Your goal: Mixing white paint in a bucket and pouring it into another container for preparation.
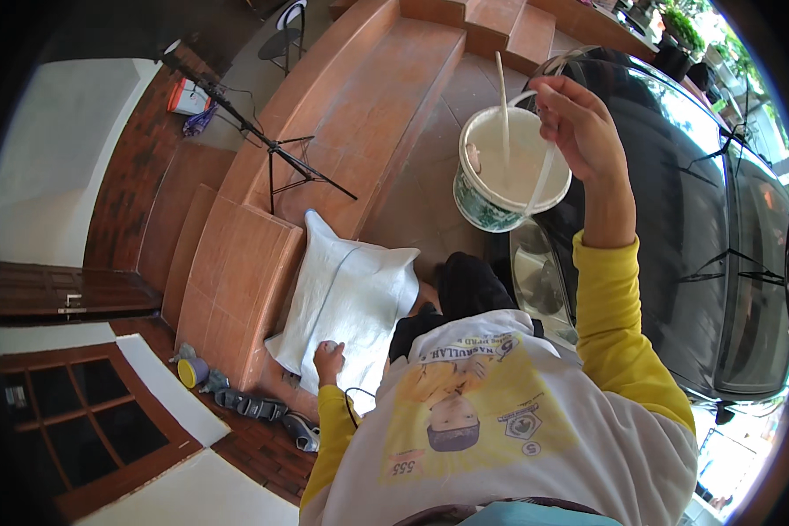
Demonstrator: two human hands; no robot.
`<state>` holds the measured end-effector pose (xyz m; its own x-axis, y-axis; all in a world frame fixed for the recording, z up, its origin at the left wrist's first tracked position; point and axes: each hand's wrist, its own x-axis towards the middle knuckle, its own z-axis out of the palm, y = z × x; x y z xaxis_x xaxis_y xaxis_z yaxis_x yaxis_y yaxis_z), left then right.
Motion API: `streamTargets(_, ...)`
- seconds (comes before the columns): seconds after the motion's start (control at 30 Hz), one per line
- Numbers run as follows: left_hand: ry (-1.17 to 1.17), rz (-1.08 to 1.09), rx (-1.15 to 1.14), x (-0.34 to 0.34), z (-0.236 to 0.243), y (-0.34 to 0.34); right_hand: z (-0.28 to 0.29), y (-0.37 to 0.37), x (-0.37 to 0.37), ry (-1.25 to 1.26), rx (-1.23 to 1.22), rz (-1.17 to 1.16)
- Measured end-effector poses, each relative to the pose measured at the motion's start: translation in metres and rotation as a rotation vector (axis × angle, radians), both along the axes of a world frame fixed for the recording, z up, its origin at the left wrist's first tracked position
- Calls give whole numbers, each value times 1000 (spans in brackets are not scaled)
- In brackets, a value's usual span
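My right hand is closed on the handle of a white and green bucket, lifted up at the right of my view. A long pale stick stands in the bucket and leans on its rim. Something small and pale sits at the bucket's left inner wall. My left hand is lower down, fingers curled, over a white sheet or sack with a dark line across it. Whatever those fingers hold is too small to make out.
A dark car stands close on my right, its headlight near my legs. Tiled steps rise ahead and left, with a black tripod on them. Several shoes line the wall beside a door.
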<state>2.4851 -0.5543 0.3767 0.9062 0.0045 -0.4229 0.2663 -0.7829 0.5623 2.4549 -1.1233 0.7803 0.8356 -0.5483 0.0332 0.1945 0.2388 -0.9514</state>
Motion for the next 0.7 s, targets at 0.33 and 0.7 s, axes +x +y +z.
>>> streamTargets(0.33,-262,6,-101,143,-19,-112,-46,-110,99,-42,-15,13)
streamTargets(0.7,-97,-399,204,369,-65,-342,-122,-296,227,25,87,-142)
